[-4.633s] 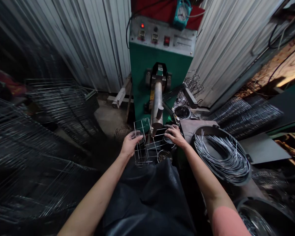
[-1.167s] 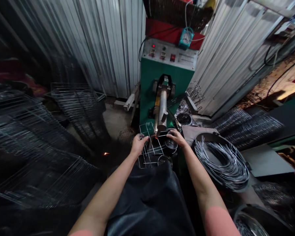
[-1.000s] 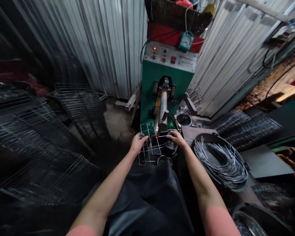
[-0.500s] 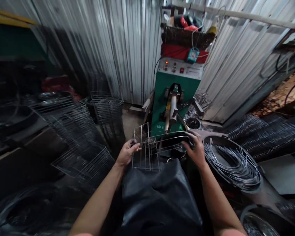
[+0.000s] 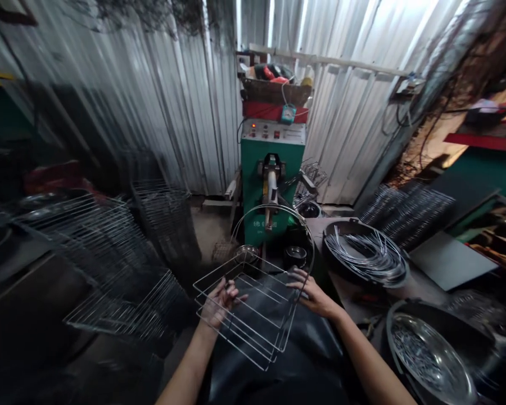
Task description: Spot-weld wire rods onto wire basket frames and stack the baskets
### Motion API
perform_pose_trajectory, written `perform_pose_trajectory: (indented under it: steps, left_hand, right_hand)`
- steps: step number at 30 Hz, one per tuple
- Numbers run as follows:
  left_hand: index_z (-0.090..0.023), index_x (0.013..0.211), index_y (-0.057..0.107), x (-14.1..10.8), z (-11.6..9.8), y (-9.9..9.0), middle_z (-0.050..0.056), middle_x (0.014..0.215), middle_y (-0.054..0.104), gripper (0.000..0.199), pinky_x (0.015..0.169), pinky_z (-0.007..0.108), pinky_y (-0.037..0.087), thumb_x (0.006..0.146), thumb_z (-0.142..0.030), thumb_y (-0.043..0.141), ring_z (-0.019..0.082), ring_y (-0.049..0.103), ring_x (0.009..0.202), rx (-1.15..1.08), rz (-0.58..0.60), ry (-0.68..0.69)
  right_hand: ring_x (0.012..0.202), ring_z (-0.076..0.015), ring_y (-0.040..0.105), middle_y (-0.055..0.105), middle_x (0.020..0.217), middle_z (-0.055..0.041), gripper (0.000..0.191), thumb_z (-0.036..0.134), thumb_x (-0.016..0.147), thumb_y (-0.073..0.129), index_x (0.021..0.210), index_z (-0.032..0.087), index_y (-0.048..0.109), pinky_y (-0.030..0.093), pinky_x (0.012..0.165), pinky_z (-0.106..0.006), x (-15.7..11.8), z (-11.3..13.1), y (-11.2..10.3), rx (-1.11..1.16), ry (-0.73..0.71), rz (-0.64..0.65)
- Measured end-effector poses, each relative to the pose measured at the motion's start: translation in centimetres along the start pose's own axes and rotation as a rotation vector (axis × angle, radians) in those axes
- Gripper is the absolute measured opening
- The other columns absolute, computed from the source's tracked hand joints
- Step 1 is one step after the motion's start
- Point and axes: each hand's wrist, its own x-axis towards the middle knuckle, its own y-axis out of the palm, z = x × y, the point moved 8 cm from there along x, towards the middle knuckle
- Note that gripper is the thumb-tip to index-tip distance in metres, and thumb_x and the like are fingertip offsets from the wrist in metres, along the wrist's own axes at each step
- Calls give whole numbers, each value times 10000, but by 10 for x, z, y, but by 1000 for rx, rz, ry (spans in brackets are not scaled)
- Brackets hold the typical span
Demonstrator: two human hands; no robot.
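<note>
Beyond the wire basket (image 5: 247, 332), a green machine (image 5: 251, 180) reads 佛 (image 5: 256, 224) (remainder unclear).

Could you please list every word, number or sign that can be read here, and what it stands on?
"佛", apparently: white character on the front of the green machine; those after it are too blurred.
Line beneath: too small to read.
Control panel labels: too small.
Clock dial: too small.
</note>
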Motion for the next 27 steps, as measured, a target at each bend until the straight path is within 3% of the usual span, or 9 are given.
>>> perform_pose_trajectory:
  steps: [2,6,11,14,18,21,24,27]
  left_hand:
    - [-120,752,529,5,16,-8,-32,517,451,252,724,402,565,912,-245,380,105,541,486,22,-20,-67]
    - [-114,828,555,12,34,-24,-19,512,496,232,680,386,567,881,-317,455,132,567,462,82,-87,-193]
    - [-92,932,584,14,42,-18,91,629,626,344,535,296,540,887,-392,420,217,659,644,122,-109,-338]
    - [-85,941,589,22,34,-8,144,722,666,396,559,306,537,899,-413,372,233,669,721,154,-118,-305]
    - [-89,895,590,33,15,-8,124,696,666,369,637,356,527,865,-430,451,205,650,629,373,-182,-140]
    - [-122,892,593,27,-19,-4,89,744,665,382,622,294,493,796,-490,554,180,634,662,635,-346,236]
    - [-168,975,604,14,-49,36,76,918,664,368,769,267,461,769,-473,599,185,611,907,825,-346,664]
    - [-185,1038,583,21,-54,83,67,1000,648,351,867,280,429,764,-400,628,187,585,985,897,-207,775]
  right_hand:
    - [1254,-241,390,594,1176,-89,258,343,883,485,1072,245,633,260,1044,-479,-15,1,11,38,4,85]
    - [926,-197,579,685,895,-67,377,496,882,452,913,202,686,395,916,-377,-41,-2,23,216,86,116]
    - [759,-177,564,664,760,-56,440,546,868,435,883,180,679,437,745,-300,-43,6,22,330,161,-39]
    - [689,-158,543,604,714,-29,406,523,883,405,832,190,632,433,676,-277,-23,10,13,424,199,-193]
    - [614,-137,487,514,649,1,358,502,874,403,763,198,556,405,592,-247,12,0,1,529,330,-429]
    - [590,-134,459,491,628,6,333,500,843,435,737,198,529,387,548,-238,38,-7,-2,593,388,-516]
    - [575,-134,457,490,612,7,319,496,827,445,737,199,521,389,534,-234,62,-9,2,664,404,-518]
    - [553,-128,449,484,597,12,328,507,822,445,728,199,509,382,519,-230,82,-10,10,713,415,-517]
